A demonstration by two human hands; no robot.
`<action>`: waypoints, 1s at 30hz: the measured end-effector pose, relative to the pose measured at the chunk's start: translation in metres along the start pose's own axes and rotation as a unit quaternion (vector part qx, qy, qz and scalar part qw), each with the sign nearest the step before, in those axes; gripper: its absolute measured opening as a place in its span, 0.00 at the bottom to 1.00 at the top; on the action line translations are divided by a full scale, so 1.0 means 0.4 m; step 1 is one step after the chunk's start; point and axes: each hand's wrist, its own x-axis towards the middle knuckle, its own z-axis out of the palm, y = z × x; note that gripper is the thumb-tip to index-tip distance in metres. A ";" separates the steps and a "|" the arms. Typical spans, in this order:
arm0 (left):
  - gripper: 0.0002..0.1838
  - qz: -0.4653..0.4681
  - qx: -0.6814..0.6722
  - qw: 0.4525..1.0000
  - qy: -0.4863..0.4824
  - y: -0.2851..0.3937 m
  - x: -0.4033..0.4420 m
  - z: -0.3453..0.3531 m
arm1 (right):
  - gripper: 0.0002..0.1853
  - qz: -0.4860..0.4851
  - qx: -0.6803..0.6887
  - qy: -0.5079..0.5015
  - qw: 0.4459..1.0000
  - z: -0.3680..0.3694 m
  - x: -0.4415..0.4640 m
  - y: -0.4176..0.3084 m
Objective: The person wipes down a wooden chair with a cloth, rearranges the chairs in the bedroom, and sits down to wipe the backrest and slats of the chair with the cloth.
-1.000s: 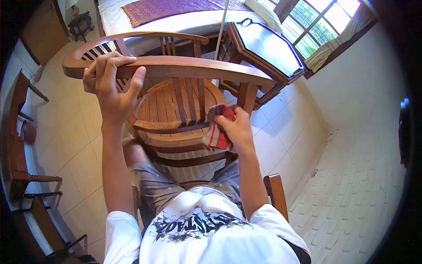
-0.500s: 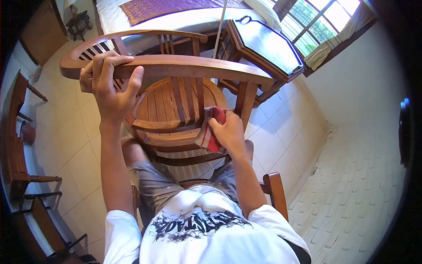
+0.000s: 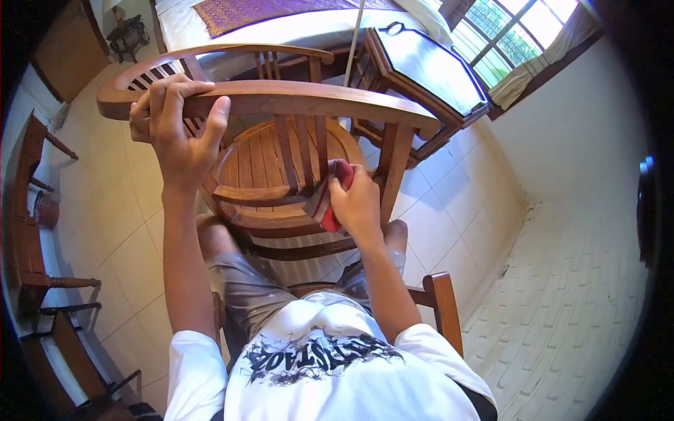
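Note:
A wooden chair point(image 3: 309, 96) with a curved top rail and a slatted round seat stands in front of my knees. My left hand point(image 3: 175, 126) is wrapped over the left part of its rail, fingers on top and thumb on the near side. In my right hand point(image 3: 356, 200) is a bunched red and grey cloth point(image 3: 328, 212), pressed near the lower end of the upright slats, left of the chair's right post. Part of the cloth is hidden by my fingers.
Behind the chair are a hexagonal glass-topped table point(image 3: 428, 67) and a bed point(image 3: 302, 31) with a purple runner. A wooden bench-like piece point(image 3: 28, 238) stands at the left. To the right is a white wall point(image 3: 562, 154). The seat I occupy has a wooden armrest point(image 3: 444, 309).
My right hand has moved left with the cloth, along the lower part of the chair's side. My left hand keeps its hold on the rail, which has shifted slightly upward in view.

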 end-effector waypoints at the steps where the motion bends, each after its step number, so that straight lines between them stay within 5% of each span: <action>1: 0.07 0.005 0.003 1.000 0.000 0.000 0.002 0.001 | 0.17 -0.008 -0.029 -0.008 1.000 -0.004 -0.003 -0.008; 7: 0.07 0.006 0.024 1.000 -0.008 0.013 0.002 -0.007 | 0.15 0.032 -0.092 -0.140 0.985 -0.117 0.035 -0.015; 11: 0.07 -0.008 0.044 0.999 -0.018 0.016 0.004 -0.008 | 0.18 -0.080 -0.056 0.032 0.995 -0.146 0.006 0.022; 21: 0.07 0.008 0.041 0.999 -0.017 0.018 0.007 -0.010 | 0.28 -0.252 -0.133 0.055 0.957 0.034 -0.087 0.094; 30: 0.08 0.028 0.046 0.998 -0.036 0.023 0.015 -0.024 | 0.25 -0.260 -0.079 0.104 0.957 0.005 -0.069 0.152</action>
